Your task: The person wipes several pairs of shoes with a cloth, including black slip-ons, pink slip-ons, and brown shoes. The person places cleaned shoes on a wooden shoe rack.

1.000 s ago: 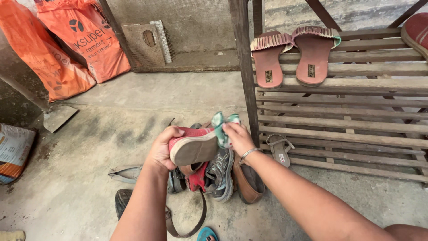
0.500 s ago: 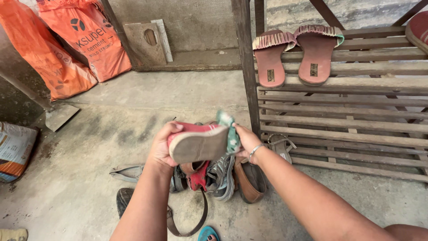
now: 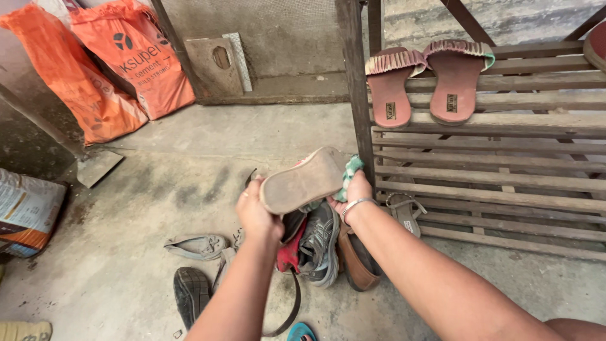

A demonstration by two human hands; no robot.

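You are facing a wooden rack (image 3: pixel 492 170) that is filling the right side of the view, its dark post standing just behind your hands, with a pair of pink sandals (image 3: pixel 423 82) lying on an upper shelf and a small grey sandal (image 3: pixel 404 211) resting on the lowest slats. The concrete floor (image 3: pixel 240 139) is lying open to the left and ahead, running to the orange sacks (image 3: pixel 107 69) leaning at the back wall.

Both your forearms are reaching forward and converging over a pile of shoes (image 3: pixel 322 246) (a grey trainer, a brown shoe, something red among them). Your left hand (image 3: pixel 255 215) is gripping the heel end of a shoe (image 3: pixel 303 182), and you are tilting it so its worn tan sole is facing up at you, toe rising toward the post. Your right hand (image 3: pixel 353 196), bracelet at the wrist, is closing on a green cloth (image 3: pixel 349 173) and pressing it against the shoe's toe end.

A flat grey shoe (image 3: pixel 196 245) and a dark sole (image 3: pixel 189 292) are lying on the floor just left of your left forearm.
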